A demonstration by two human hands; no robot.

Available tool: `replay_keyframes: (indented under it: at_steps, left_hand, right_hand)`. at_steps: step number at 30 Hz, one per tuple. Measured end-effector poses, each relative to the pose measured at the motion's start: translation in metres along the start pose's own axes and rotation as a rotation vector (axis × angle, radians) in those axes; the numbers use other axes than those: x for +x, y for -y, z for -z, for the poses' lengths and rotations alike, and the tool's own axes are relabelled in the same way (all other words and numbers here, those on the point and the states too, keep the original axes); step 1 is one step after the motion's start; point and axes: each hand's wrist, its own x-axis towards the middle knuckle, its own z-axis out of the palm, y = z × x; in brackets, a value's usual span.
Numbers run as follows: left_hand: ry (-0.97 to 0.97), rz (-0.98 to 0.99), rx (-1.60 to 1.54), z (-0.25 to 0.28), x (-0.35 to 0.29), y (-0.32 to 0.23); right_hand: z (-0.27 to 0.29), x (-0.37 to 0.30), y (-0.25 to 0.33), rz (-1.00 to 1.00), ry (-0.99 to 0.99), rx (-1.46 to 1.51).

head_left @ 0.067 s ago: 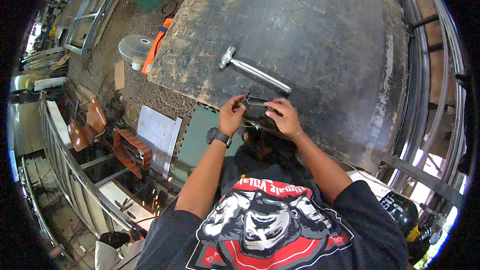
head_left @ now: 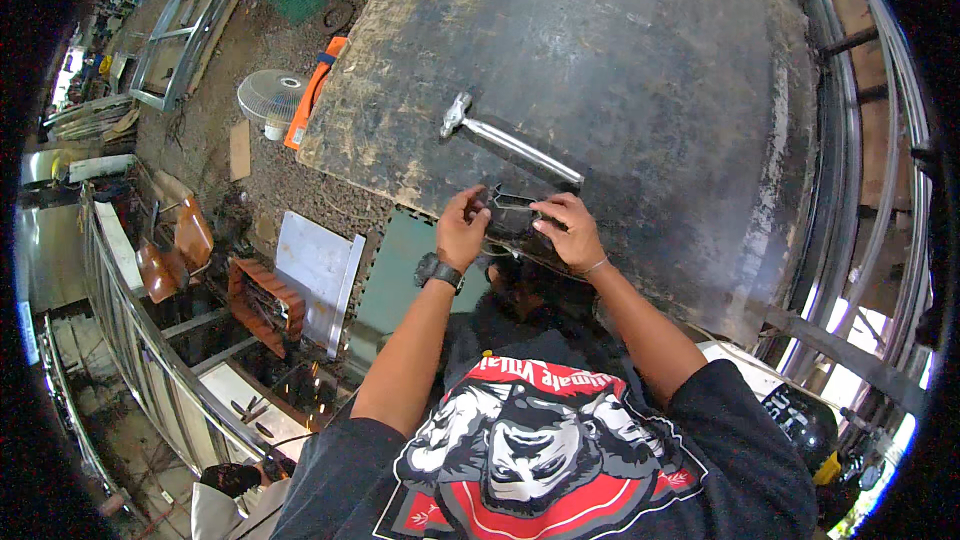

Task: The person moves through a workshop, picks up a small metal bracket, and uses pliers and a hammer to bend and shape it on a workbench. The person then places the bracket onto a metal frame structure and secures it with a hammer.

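A small bent strip of shiny metal is in front of me at the near edge of the dark worktable. My right hand pinches its right end between thumb and fingers. Beside the strip's left end is my left hand, thumb and forefinger slightly apart, with a dark watch on the wrist. Whether those fingertips touch the strip is hard to make out. Just beyond both hands lies a silvery ball-peen hammer, its head toward the far left.
Left of the table stand a white fan and an orange bar-shaped object. A grey metal sheet leans lower down, near a reddish-brown fluted container. Sparks fly at lower left, close to another person's hand. Long metal profiles line the right side.
My left forefinger has lifted a little away from the thumb and the strip. The right hand and the hammer stay almost where they were. Fewer sparks show at lower left.
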Motion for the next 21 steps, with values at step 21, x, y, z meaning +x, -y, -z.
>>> replay_keyframes:
  at_steps: [21]
  left_hand:
    - [-0.116, -0.553, 0.473, -0.007, 0.04, -0.004]
  right_hand:
    - [-0.01, 0.021, -0.036, 0.036, -0.021, -0.068]
